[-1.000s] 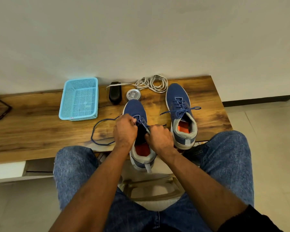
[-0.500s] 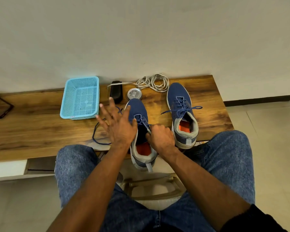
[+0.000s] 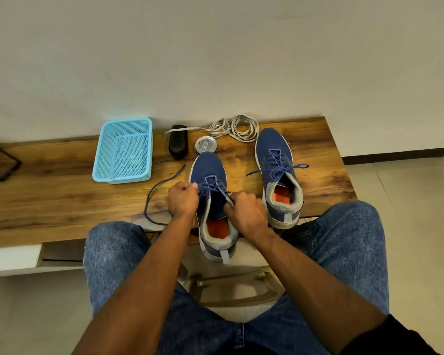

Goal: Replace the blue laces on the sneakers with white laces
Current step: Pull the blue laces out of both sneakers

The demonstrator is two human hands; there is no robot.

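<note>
Half a sec ago our left hand (image 3: pixel 182 199) was spread open above the table beside the left sneaker (image 3: pixel 210 201); now it is back at the eyelets, fingers curled, pinching the blue lace (image 3: pixel 213 185) at the left side of the lacing. The free end of this lace lies longer on the wood now, in a loop (image 3: pixel 151 201) to the left of the shoe, its tip reaching toward the blue basket (image 3: pixel 124 149). We judge the open-hand move pulled one more length out, i.e. one more eyelet is free.

Our right hand (image 3: pixel 246 213) did not move much. It is clenched at the right side of the shoe's opening, gripping the other part of the lace near the tongue, and so it also steadies the shoe. The sneaker stands on the table's (image 3: pixel 49 201) front edge, heel over the edge toward our lap.

For the task: unlacing of the left shoe is underway, approx. halfway by the crossings that remain near the toe. The right sneaker (image 3: pixel 277 175) is untouched, with its blue lace tied in a bow. The white laces (image 3: pixel 233 126) lie coiled at the back by the wall, near a round tin (image 3: pixel 206 144) and a black object (image 3: pixel 178 144); not used yet. Next we pull the next crossing out, same way.
</note>
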